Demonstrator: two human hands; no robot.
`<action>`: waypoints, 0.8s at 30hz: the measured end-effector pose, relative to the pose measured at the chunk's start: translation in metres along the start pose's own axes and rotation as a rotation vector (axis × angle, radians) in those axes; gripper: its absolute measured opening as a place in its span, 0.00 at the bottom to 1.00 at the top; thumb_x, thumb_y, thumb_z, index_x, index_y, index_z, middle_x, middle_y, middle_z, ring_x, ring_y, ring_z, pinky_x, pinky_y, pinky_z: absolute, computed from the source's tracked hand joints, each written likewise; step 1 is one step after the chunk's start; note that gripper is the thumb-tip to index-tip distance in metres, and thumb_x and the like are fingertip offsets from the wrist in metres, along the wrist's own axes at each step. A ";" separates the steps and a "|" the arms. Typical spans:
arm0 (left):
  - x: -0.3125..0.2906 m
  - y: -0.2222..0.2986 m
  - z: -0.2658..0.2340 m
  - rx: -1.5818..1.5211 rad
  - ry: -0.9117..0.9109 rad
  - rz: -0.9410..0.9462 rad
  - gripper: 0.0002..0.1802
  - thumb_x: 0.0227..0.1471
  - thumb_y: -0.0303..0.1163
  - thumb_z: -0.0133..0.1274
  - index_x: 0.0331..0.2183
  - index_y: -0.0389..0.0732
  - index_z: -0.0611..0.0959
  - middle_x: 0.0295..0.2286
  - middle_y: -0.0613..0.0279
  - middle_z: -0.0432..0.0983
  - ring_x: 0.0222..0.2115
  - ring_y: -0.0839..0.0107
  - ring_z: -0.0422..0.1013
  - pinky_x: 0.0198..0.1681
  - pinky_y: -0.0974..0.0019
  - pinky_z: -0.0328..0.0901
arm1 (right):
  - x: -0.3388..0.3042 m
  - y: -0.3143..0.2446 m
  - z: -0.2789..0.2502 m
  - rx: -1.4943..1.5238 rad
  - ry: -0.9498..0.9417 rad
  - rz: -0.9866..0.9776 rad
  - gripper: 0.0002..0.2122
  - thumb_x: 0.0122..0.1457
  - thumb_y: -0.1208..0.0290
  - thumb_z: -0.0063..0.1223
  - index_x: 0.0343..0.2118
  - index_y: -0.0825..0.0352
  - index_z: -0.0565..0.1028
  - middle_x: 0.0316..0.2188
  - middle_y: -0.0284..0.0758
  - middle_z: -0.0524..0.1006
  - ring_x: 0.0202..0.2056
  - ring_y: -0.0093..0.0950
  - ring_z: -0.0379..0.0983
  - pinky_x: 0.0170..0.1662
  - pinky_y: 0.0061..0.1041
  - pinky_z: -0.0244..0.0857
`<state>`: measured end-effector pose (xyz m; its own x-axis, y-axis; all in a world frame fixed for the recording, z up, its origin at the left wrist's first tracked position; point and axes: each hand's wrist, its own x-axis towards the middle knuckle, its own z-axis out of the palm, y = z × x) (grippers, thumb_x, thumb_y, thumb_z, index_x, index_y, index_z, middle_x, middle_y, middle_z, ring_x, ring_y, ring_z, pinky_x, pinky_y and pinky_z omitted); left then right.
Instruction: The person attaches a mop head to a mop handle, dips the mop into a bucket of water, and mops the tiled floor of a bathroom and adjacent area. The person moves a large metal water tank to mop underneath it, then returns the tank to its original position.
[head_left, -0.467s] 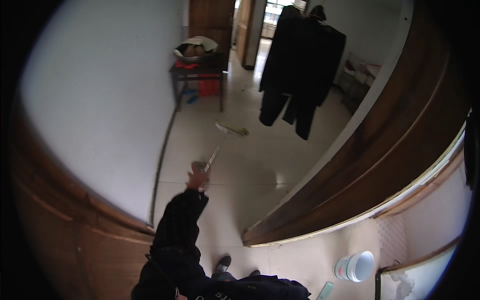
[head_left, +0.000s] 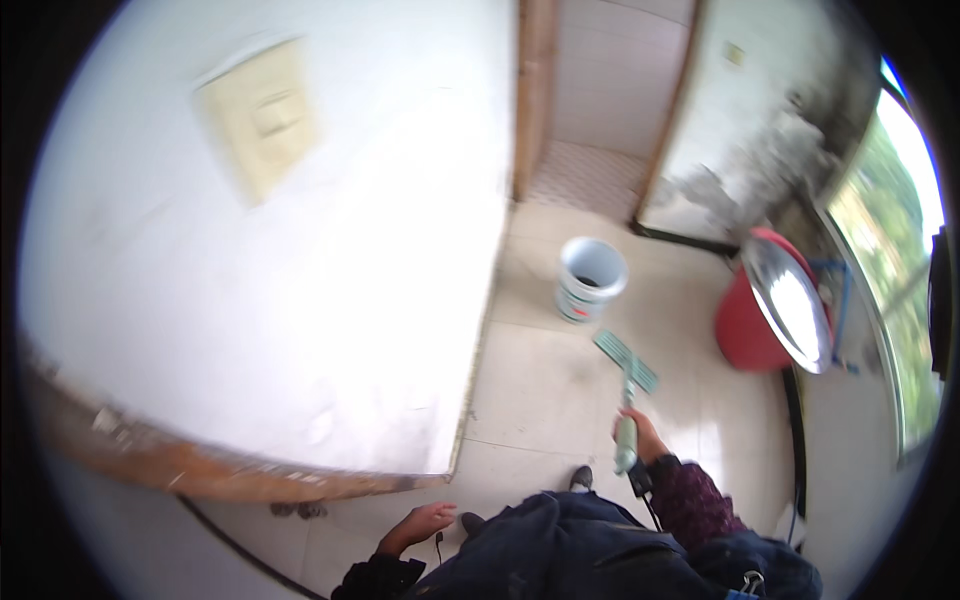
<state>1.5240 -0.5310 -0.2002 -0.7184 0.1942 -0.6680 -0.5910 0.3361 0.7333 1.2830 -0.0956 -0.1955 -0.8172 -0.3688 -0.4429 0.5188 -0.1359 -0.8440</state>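
Observation:
My right hand is closed around the pale green handle of a flat mop. The mop's green slotted head shows beyond the hand, with no cloth visible on it. Just past that head stands a white bucket on the tiled floor, with something dark at its bottom. My left hand hangs low at the left by my body, near the wall's lower edge. Its fingers are loosely bent, and nothing shows in them.
A white wall with a switch plate fills the left. At the right a red tub has a shiny metal basin leaning on it, below a window. A doorway opens at the back.
My view has swung right, from the hallway with hanging clothes to the bucket. Earlier my left hand reached forward by a mop's pole; now it is drawn back. My right hand has come into view.

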 end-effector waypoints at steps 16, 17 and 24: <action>0.131 0.506 0.209 0.430 -0.479 1.268 0.29 0.36 0.21 0.56 0.46 0.43 0.71 0.48 0.59 0.66 0.50 0.63 0.62 0.54 0.62 0.55 | 0.013 -0.124 -0.114 1.029 0.035 0.183 0.08 0.54 0.70 0.45 0.20 0.61 0.61 0.14 0.25 0.63 0.18 0.20 0.61 0.26 0.19 0.61; 0.139 0.517 0.217 0.475 -0.581 1.228 0.30 0.38 0.22 0.55 0.47 0.43 0.70 0.49 0.59 0.65 0.51 0.64 0.61 0.54 0.62 0.55 | 0.015 -0.123 -0.128 1.192 0.072 0.208 0.10 0.54 0.71 0.44 0.18 0.61 0.60 0.13 0.25 0.62 0.17 0.19 0.60 0.23 0.17 0.59; 0.271 0.570 0.199 0.368 -0.675 0.657 0.23 0.48 0.29 0.52 0.48 0.39 0.70 0.42 0.60 0.72 0.41 0.71 0.68 0.47 0.68 0.62 | -0.069 -0.156 -0.247 1.696 0.037 0.104 0.07 0.53 0.77 0.42 0.30 0.76 0.61 0.16 0.27 0.62 0.16 0.17 0.61 0.19 0.14 0.60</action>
<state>1.0653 -0.1029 0.0112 -0.4359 0.8854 -0.1615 0.0784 0.2161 0.9732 1.1967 0.1783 -0.1078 -0.7572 -0.4221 -0.4985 0.2119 -0.8806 0.4238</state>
